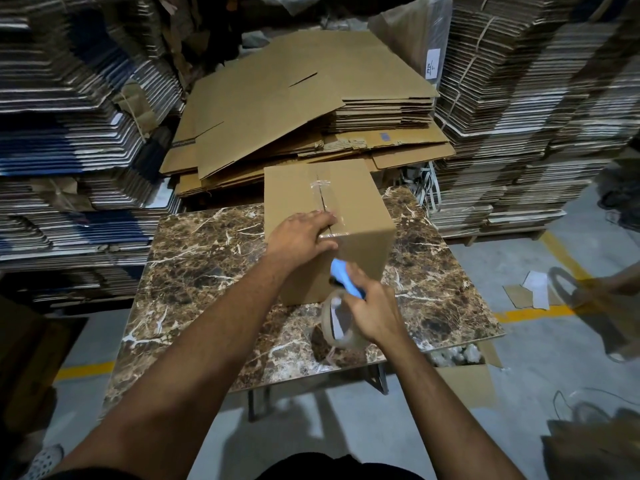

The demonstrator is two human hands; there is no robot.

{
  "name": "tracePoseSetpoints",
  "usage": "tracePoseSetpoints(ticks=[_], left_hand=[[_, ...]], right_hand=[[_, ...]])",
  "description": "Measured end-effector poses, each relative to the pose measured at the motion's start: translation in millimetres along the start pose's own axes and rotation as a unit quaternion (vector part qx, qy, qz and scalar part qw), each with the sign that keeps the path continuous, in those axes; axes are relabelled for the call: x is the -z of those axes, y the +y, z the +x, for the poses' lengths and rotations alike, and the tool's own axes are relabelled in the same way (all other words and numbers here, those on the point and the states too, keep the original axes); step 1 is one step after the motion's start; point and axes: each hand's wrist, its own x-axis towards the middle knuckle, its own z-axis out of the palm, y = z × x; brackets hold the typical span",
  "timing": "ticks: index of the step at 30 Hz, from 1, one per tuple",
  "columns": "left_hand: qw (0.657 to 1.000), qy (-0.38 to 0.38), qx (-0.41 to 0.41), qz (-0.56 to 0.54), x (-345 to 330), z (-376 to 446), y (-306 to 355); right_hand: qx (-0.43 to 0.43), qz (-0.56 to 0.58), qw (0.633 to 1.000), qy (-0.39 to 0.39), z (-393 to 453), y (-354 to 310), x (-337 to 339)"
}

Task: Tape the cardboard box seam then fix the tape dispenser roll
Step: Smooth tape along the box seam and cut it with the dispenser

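Two bare forearms reach forward from the bottom edge over a brown marble-patterned table (214, 271). On it stands a plain brown cardboard box (346, 209), its top seam already covered by a strip of clear tape (323, 199) that runs toward the near edge.

The left hand (301, 237) lies flat at that near top corner, fingers together on the tape, thumb down the front face.

The right hand (375, 311) has its fingers clamped on a blue-handled tape dispenser (343, 282) with a clear tape roll (337, 323), held low against the box front.

To finish well, I think the left hand should press the tape firmly over the edge while the dispenser pulls down taut and cuts.

Motion blur hides the dispenser's blade, and whether the tape is already cut cannot be told. A blurred figure is cut off at the right.
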Motion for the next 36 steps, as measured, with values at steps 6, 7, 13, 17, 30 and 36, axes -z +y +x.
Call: tracePoseSetpoints(ticks=[6,7,13,17,30,36], left_hand=[[1.0,0.014,0.001,0.008,-4,10,-8],[1.0,0.018,-0.001,0.011,-5,10,-8],[0.994,0.091,0.031,0.049,-5,3,10],[0.987,0.124,0.019,0.103,-17,2,18],[0.988,0.13,-0.012,0.088,-16,-4,11],[0.995,0.053,-0.035,0.073,-7,-5,1]], right_hand=[[-0.051,0.018,0.998,0.021,-25,43,-5],[-0.051,0.017,0.998,0.029,-17,45,0],[-0.014,0.031,0.999,0.033,-8,32,-3],[-0.004,0.051,0.998,0.033,-13,36,-8],[0.0,0.06,0.995,0.074,-15,41,-5],[0.022,0.057,0.995,0.084,-17,32,-4]])
